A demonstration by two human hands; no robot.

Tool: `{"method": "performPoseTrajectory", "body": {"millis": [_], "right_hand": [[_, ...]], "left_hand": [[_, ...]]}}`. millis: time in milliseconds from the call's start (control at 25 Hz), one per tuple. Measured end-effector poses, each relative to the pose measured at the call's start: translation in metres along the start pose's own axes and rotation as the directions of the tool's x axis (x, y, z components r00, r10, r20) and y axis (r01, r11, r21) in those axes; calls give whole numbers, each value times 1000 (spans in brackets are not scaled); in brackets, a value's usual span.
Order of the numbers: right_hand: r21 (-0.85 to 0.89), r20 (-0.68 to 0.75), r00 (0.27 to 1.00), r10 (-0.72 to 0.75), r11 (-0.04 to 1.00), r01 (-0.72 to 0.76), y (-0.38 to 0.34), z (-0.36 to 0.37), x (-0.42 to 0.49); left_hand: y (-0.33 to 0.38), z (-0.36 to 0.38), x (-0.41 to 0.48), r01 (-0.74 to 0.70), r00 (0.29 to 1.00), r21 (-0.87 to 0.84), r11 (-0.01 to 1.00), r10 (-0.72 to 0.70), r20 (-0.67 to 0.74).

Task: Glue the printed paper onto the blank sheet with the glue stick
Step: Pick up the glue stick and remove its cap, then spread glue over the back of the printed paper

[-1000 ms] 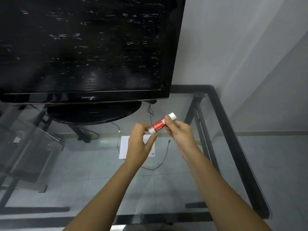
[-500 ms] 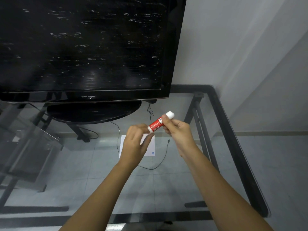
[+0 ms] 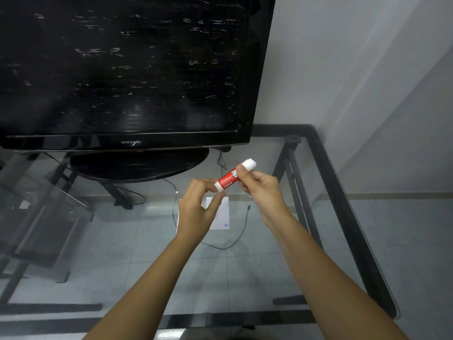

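A red glue stick (image 3: 228, 178) with white ends is held tilted in the air above the glass table. My right hand (image 3: 262, 192) grips its upper part near the white cap. My left hand (image 3: 198, 209) pinches its lower white end with thumb and fingertips. Below the hands a white paper (image 3: 220, 214) lies flat on the glass, partly hidden by my left hand; a small blue logo shows at its lower right corner. I cannot tell whether it is one sheet or two.
A large black television (image 3: 127, 69) on an oval stand (image 3: 137, 165) fills the back of the glass table (image 3: 343, 217). A thin black cable (image 3: 240, 231) runs beside the paper. The table's black frame edge runs along the right, with a white wall behind.
Both hands and the glue stick have shifted slightly up and to the right. My left hand's fingers have turned around the stick's lower end.
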State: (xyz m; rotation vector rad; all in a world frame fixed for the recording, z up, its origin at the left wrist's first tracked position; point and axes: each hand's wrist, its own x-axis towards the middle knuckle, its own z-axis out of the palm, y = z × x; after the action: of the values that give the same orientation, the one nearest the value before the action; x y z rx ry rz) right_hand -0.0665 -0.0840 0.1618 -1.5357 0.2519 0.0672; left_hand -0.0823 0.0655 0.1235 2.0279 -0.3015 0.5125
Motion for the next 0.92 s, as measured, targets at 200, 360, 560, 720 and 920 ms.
{"method": "performPoseTrajectory", "body": {"millis": [200, 360, 560, 720, 920], "right_hand": [[-11, -6, 1000, -17, 1000, 17, -5, 0, 1], [-52, -16, 1000, 10, 999, -11, -3, 0, 0], [-69, 10, 1000, 19, 997, -18, -2, 5, 0], [-54, 17, 1000, -12, 998, 13, -1, 3, 4], [-125, 193, 980, -35, 990, 60, 14, 4, 19]], "left_hand": [[7, -3, 8, 500, 866, -487, 717, -410, 285], [4, -6, 10, 358, 932, -441, 823, -286, 221], [-15, -10, 7, -488, 856, 323, 811, 516, -1], [-3, -13, 9, 60, 993, -93, 994, -50, 108], [-7, -12, 9, 290, 954, -306, 907, -298, 20]]}}
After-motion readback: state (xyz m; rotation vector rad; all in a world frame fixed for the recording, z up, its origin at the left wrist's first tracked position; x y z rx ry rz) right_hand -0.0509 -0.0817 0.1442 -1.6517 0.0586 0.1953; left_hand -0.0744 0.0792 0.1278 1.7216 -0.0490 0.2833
